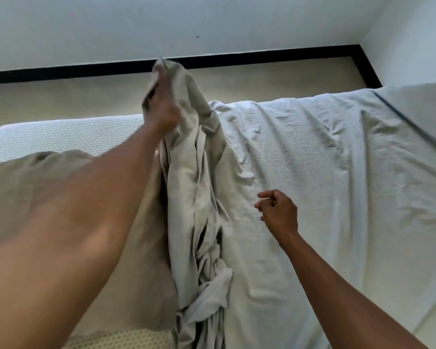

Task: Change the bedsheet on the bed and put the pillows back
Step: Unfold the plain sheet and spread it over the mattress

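Note:
A pale grey-beige bedsheet (194,187) is bunched into a long ridge down the middle of the bed. My left hand (163,109) grips its upper end and holds it raised above the mattress. The bare white textured mattress (61,137) shows at the far left and near the front edge. A wrinkled white sheet (325,172) covers the right half of the bed. My right hand (277,210) hovers just above the white sheet, fingers loosely curled, holding nothing. No pillows are in view.
Beige floor (61,96) lies beyond the bed, bounded by a black skirting strip (262,57) along the white walls. The room corner is at the upper right. A dark seam line (413,127) crosses the white sheet at the far right.

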